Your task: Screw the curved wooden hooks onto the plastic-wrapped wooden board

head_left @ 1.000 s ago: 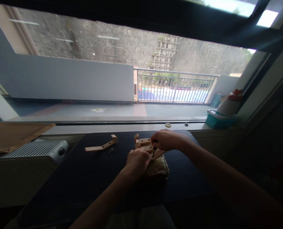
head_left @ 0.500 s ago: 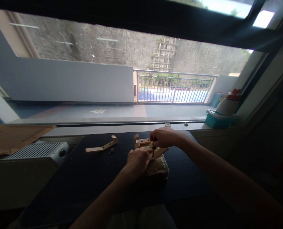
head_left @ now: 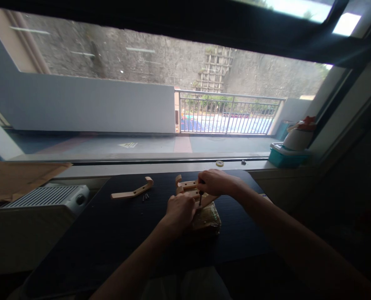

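Observation:
My right hand (head_left: 215, 182) is closed round the handle of a screwdriver (head_left: 200, 199), its dark shaft pointing straight down. The tip meets a pale wooden strip (head_left: 209, 201) lying across a worn, tape-wrapped block (head_left: 209, 221). My left hand (head_left: 179, 210) is closed on the near end of that strip, pressing it against the block; its fingertips are partly hidden. Just beyond my hands lie wooden hooks (head_left: 190, 184) with dark holes. Farther left, a separate bent wooden hook (head_left: 132, 193) rests on the table, with several small screws (head_left: 145, 197) beside it.
The dark table (head_left: 110, 233) stands against a windowsill (head_left: 173, 168). A round tape roll (head_left: 219, 163) and a small dark item sit on the sill. At right is a teal box (head_left: 288, 156) with a white container on top. Cardboard (head_left: 23, 177) covers part of a radiator (head_left: 60, 193) at left.
My right hand has turned slightly at the screwdriver and shifted a little lower, uncovering the tape roll behind it. My left hand stays on the wooden strip.

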Motion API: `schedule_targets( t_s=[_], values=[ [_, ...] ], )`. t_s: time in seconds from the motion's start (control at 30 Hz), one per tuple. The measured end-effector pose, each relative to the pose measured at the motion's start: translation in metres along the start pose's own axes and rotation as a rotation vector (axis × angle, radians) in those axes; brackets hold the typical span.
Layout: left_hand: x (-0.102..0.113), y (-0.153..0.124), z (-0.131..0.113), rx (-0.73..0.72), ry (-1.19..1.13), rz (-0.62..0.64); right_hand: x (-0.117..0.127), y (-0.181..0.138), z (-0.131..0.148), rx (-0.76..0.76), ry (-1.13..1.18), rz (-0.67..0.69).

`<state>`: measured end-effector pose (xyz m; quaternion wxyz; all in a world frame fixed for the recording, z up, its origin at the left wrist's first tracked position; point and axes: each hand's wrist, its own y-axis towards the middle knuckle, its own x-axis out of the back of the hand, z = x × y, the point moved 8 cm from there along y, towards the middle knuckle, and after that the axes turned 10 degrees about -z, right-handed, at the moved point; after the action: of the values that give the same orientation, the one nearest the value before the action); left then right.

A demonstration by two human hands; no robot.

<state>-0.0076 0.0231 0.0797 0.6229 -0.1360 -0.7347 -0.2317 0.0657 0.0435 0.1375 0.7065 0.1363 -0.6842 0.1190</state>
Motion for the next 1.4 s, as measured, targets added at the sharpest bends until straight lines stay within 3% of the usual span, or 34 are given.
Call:
schedule_targets(
  t_s=[0.23,0.4,0.67,0.97,1.4],
  values=[
    [0.002,-0.002,-0.001,-0.004,0.002,-0.002,0.014,-0.002,0.009,0.051,-0.047,0.047],
    [0.002,-0.002,-0.001,0.003,0.014,0.003,0.013,-0.001,0.011,0.112,-0.052,0.009],
    [0.004,-0.002,-0.001,0.012,0.005,0.016,0.002,0.004,-0.002,0.001,-0.062,-0.047],
    [0.005,-0.003,-0.002,0.012,-0.020,0.028,0.016,-0.007,0.017,0.086,-0.074,0.046],
    [0.003,-0.003,-0.003,-0.022,-0.033,0.002,0.001,-0.001,-0.002,-0.016,-0.050,-0.025]
  ],
)
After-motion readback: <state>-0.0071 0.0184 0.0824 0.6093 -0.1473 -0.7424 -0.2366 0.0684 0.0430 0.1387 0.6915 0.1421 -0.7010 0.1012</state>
